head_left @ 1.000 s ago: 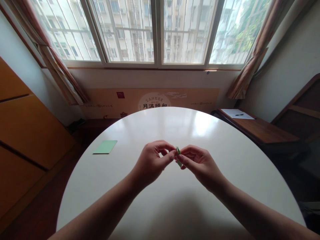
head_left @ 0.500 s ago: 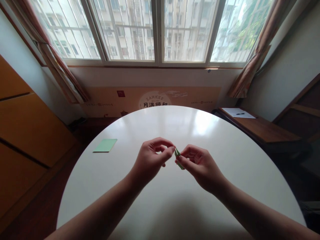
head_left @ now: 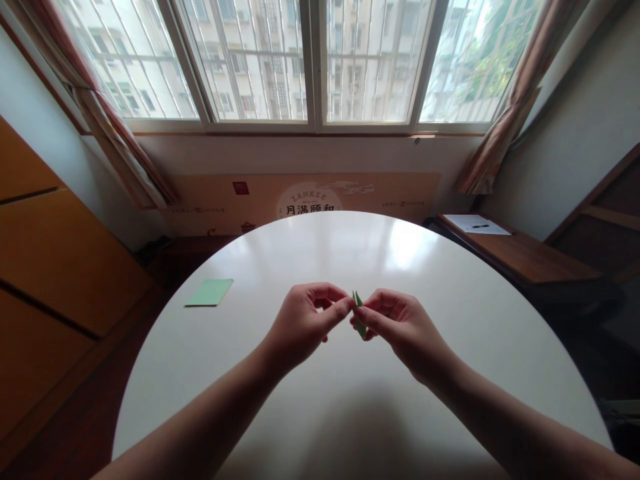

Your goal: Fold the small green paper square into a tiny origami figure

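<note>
A small piece of folded green paper (head_left: 360, 324) is held up above the white table, with two narrow points at its top. My right hand (head_left: 395, 319) pinches it between thumb and fingers from the right side. From the left, my left hand (head_left: 314, 312) is closed in a pinch, its thumb and fingertip at the paper's upper left edge. The fingers partly cover the paper, so its full shape is hidden. On the left of the table lies a flat stack of green square paper (head_left: 209, 293).
The round white table (head_left: 320, 253) fills the middle of the view. Beyond its right edge, a brown wooden side table (head_left: 540, 257) bears a white sheet (head_left: 463, 224) with a dark pen (head_left: 481, 226). A barred window and tied curtains stand behind, with an orange cabinet (head_left: 45, 247) at left.
My left hand has shifted slightly down and right, its fingertips now against the folded paper. The paper stands more upright, its two points spread a little apart. The right hand has barely moved.
</note>
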Demonstrator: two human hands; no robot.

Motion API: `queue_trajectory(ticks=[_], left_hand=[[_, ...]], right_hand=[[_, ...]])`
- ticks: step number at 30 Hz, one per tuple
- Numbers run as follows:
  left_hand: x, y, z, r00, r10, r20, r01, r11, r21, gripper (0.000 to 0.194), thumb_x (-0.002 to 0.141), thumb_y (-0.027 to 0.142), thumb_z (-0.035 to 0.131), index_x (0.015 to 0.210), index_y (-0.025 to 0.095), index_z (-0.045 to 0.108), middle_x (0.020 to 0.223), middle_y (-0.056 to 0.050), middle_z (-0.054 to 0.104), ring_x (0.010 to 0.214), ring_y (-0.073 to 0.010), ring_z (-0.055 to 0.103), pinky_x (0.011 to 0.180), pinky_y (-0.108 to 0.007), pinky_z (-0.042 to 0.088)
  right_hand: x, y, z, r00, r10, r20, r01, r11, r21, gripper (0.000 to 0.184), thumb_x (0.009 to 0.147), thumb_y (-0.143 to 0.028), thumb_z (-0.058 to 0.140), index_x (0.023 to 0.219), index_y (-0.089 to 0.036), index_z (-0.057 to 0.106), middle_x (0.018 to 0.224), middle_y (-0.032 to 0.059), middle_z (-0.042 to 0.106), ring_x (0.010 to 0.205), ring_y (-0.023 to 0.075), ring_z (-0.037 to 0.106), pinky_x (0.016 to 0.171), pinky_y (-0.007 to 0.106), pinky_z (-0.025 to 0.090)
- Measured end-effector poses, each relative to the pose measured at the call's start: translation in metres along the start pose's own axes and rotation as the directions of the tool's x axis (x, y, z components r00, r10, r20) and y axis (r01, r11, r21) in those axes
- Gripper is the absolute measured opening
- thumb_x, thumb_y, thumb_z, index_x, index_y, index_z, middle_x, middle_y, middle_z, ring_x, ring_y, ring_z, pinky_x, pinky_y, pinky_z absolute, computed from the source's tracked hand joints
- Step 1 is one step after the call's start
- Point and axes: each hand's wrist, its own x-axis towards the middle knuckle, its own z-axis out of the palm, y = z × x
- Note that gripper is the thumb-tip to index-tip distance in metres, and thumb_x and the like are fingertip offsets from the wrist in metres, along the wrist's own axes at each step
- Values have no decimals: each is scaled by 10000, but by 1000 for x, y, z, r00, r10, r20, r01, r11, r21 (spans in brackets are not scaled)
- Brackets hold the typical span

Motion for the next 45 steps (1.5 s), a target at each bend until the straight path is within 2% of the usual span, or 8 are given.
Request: queue_trajectory(ticks=[6, 12, 16, 21, 28, 33, 45], left_hand=[[0, 2, 0, 999, 45, -20, -44, 997, 59, 160, 840, 266, 645, 796, 131, 718, 671, -23, 664, 531, -102, 537, 395, -169, 430], [-1, 4, 1, 994, 105, -32, -100, 989, 110, 137, 855, 230, 621, 799, 140, 708, 697, -21, 688, 580, -108, 574, 452, -169, 441], [-1, 2, 0, 995, 96, -28, -91, 986, 139, 166, 861, 284, 653, 837, 136, 725, 727, -42, 709, 589, -122, 597, 451, -181, 447], [-1, 1, -1, 995, 92, -41, -87, 990, 113, 181, 833, 307, 697, 789, 135, 731, 691, -43, 699, 549, -117, 571, 424, -182, 440], [1, 2, -1, 999, 26, -36, -24, 999, 32, 197, 810, 321, 714, 778, 130, 744, 667, -50, 686, 551, -124, 563, 393, -176, 427], [1, 0, -2, 999, -29, -30, 30, 999, 38, 244, 797, 370, 731, 811, 126, 752, 630, -49, 679, 514, -123, 550, 376, -182, 420], [2, 0, -1, 997, -45, -68, 44, 999, -10, 215, 776, 345, 741, 802, 131, 752, 599, -33, 650, 521, -120, 547, 378, -171, 412]], right_hand=[[1, 2, -1, 1000, -2, 5, 2, 1000, -30, 234, 804, -387, 789, 802, -164, 719, 741, 46, 719, 690, 168, 638, 603, 282, 502], [2, 3, -1, 999, 21, 41, -19, 998, -52, 262, 851, -428, 733, 853, -166, 734, 793, 66, 730, 727, 174, 654, 603, 275, 515], [2, 2, 1, 1000, -12, 8, 13, 994, -105, 284, 843, -439, 739, 802, -158, 728, 746, 66, 723, 687, 173, 638, 593, 284, 504], [1, 2, 2, 999, -48, -9, 46, 987, -156, 259, 797, -419, 787, 794, -165, 735, 747, 65, 728, 716, 197, 645, 609, 299, 495], [2, 4, 0, 1000, -25, 10, 26, 987, -160, 280, 809, -445, 766, 784, -169, 722, 737, 60, 712, 697, 194, 626, 583, 298, 482], [2, 3, 0, 1000, -25, 14, 27, 986, -162, 279, 806, -442, 767, 772, -169, 717, 752, 65, 720, 707, 198, 630, 584, 296, 480], [0, 3, 2, 999, -35, -9, 32, 981, -192, 265, 805, -431, 770, 778, -171, 725, 747, 67, 726, 690, 191, 623, 601, 294, 476]])
